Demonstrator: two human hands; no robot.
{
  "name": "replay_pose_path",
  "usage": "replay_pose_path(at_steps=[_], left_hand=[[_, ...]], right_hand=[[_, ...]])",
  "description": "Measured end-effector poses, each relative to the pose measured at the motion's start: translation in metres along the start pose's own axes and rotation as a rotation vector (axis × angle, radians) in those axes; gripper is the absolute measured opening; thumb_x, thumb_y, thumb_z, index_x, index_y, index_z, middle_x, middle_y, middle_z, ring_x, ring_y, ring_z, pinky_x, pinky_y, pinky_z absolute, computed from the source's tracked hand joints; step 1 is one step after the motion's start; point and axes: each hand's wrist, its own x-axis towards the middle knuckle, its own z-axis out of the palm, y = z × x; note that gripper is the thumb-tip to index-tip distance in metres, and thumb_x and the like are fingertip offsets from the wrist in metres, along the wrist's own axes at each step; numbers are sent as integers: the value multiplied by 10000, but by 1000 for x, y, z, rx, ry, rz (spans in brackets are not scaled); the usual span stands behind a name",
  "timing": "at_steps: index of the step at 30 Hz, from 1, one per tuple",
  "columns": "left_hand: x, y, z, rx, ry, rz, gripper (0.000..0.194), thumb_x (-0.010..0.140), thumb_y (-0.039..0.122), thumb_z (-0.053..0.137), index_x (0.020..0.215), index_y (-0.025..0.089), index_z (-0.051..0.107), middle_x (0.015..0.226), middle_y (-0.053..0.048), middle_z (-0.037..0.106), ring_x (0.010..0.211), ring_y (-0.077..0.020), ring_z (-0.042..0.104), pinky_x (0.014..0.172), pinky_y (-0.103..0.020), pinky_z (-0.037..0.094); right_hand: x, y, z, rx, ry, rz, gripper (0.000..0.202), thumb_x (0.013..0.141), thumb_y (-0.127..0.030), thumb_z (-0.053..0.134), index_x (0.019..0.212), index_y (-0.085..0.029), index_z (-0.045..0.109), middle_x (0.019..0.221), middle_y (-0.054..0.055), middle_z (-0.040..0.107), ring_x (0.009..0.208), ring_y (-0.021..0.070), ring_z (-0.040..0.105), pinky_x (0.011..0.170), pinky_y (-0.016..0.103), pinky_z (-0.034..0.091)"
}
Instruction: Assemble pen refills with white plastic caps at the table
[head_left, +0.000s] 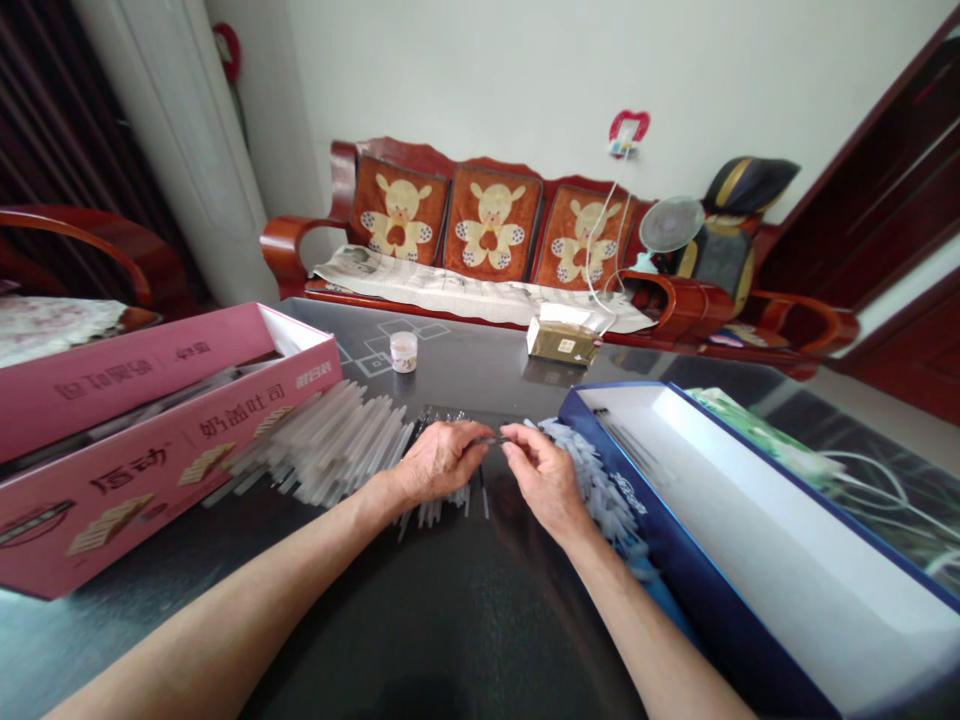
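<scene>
My left hand [444, 460] and my right hand [544, 475] almost meet over the dark table. Both pinch a small dark, thin piece [496, 440] between their fingertips; its details are too small to tell. A spread pile of translucent thin tubes [337, 440] lies left of my left hand, and more slim pieces with dark ends [435, 512] lie beneath it. Close beside my right hand is a heap of bluish-white thin pieces [600, 490], against a blue box. One thin dark stick [484, 500] lies on the table between my hands.
A long pink box [187, 440] stands at the left. The open blue box [690, 570], with a few thin sticks inside, fills the right. A small white jar [403, 352] and a tissue box [562, 340] stand farther back. Behind the table [480, 345] is a wooden sofa [457, 300].
</scene>
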Motion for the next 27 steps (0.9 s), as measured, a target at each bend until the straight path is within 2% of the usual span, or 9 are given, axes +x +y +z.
replay_pose_path(at_steps=[4, 15, 21, 27], left_hand=[[0, 0, 1, 6, -10, 20, 266, 872, 212, 443, 1069, 179, 618, 927, -46, 697, 846, -159, 657, 758, -245, 488], [-1, -6, 2, 72, -4, 125, 238, 864, 207, 462, 991, 162, 658, 781, -52, 624, 713, -142, 600, 679, -242, 470], [-1, -7, 4, 66, 15, 123, 225, 879, 224, 453, 879, 141, 662, 750, -55, 607, 686, -135, 581, 651, -237, 457], [0, -5, 1, 93, -11, 120, 237, 892, 232, 439, 873, 132, 653, 747, -56, 597, 682, -138, 576, 650, -239, 449]], right_hand=[[-2, 1, 3, 4, -10, 29, 165, 797, -271, 570, 927, -202, 645, 849, 36, 702, 761, 174, 658, 731, 298, 524], [-2, -2, 3, -44, -24, -20, 158, 798, -253, 567, 902, -215, 679, 872, 22, 715, 799, 171, 662, 756, 295, 526], [-4, -7, 5, 25, 1, 102, 174, 775, -294, 596, 892, -199, 682, 850, 32, 725, 774, 181, 671, 763, 309, 534], [-2, -4, 3, 158, -88, 180, 203, 742, -306, 622, 897, -185, 671, 848, 38, 723, 776, 182, 672, 741, 294, 533]])
